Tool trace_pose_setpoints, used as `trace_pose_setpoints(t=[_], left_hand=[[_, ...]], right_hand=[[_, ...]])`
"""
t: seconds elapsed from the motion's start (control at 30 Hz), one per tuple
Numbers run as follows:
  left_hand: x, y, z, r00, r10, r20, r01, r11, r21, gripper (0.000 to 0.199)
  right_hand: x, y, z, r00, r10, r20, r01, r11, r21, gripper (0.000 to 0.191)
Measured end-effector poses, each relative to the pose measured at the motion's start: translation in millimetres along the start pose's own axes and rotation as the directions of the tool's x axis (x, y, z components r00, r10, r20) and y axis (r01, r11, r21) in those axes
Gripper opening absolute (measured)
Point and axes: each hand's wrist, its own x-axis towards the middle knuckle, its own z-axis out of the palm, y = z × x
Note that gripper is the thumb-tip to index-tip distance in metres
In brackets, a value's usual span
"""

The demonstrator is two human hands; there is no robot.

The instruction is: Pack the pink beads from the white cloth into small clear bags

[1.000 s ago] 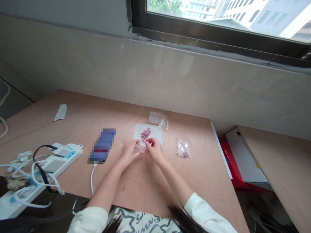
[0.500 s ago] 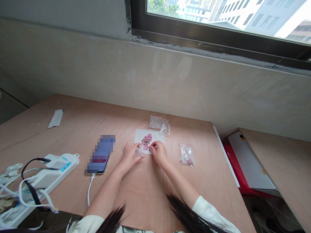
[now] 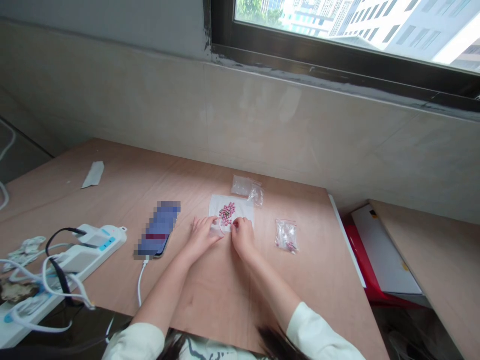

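Observation:
A small pile of pink beads (image 3: 227,213), with a few darker metallic-looking pieces among them, lies on a white sheet (image 3: 244,207). My left hand (image 3: 204,236) is closed on the edge of a small clear zip bag (image 3: 217,228), which is at the sheet's near left corner. Just right of the bag, my right hand (image 3: 243,237) has its thumb and fingers pinched together at the near edge of the sheet. Whatever is between those fingertips is too small to make out.
Clear bags (image 3: 247,188) lie behind the sheet. Another bag with a few pink beads (image 3: 287,236) is on the right. To the left are a phone (image 3: 159,230) on a charging cable, a crowded power strip (image 3: 90,250) and a paper scrap (image 3: 93,174). A wall and window rise behind.
The view has shifted slightly. My right hand has drawn a little closer to the bag, its fingers curled more. The left hand keeps its hold on the zip bag.

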Motion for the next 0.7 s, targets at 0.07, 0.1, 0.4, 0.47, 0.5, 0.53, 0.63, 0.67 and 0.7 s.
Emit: trace_pose_setpoints(t=[0.07, 0.1, 0.4, 0.47, 0.5, 0.53, 0.63, 0.67, 0.7], left_hand=[[0.4, -0.5, 2.1, 1.000, 0.009, 0.008, -0.009, 1.000, 0.007, 0.042], [0.8, -0.4, 3.1, 1.000, 0.012, 0.013, -0.012, 1.000, 0.008, 0.041], [0.3, 2.4, -2.7, 0.998, -0.043, 0.044, 0.043, 0.999, -0.014, 0.041], [0.8, 1.6, -4.2, 0.997, -0.052, 0.048, 0.053, 0.998, -0.018, 0.039], [1.5, 1.0, -4.3, 0.997, -0.053, 0.048, 0.054, 0.998, -0.018, 0.039], [2.7, 0.2, -4.1, 0.998, -0.051, 0.047, 0.052, 0.999, -0.017, 0.040], [7.3, -2.9, -1.5, 0.999, -0.028, 0.040, 0.028, 0.999, -0.016, 0.040], [9.0, -4.0, -0.2, 0.999, -0.017, 0.037, 0.017, 1.000, -0.014, 0.041], [10.7, -5.0, 1.3, 0.999, -0.008, 0.034, 0.008, 1.000, -0.011, 0.040]], right_hand=[[0.1, -3.7, -1.0, 0.999, -0.035, -0.003, 0.035, 0.996, 0.084, 0.012], [0.2, -5.8, -1.6, 0.998, -0.064, 0.004, 0.063, 0.989, 0.134, 0.012], [7.1, -4.1, 0.6, 0.999, 0.053, 0.001, -0.053, 0.998, -0.023, 0.008], [8.1, -1.1, 4.1, 1.000, 0.026, 0.002, -0.025, 0.999, -0.025, 0.007], [8.6, -0.1, 5.7, 1.000, 0.013, -0.003, -0.013, 1.000, -0.020, 0.007], [8.9, 0.5, 6.8, 1.000, 0.005, -0.006, -0.005, 1.000, -0.013, 0.008], [10.0, -0.3, 7.2, 1.000, -0.009, -0.005, 0.010, 0.999, 0.037, 0.009], [10.3, -1.5, 6.5, 1.000, -0.022, 0.005, 0.022, 0.997, 0.074, 0.009], [10.7, -3.0, 5.5, 0.999, -0.041, 0.021, 0.038, 0.992, 0.120, 0.009]])
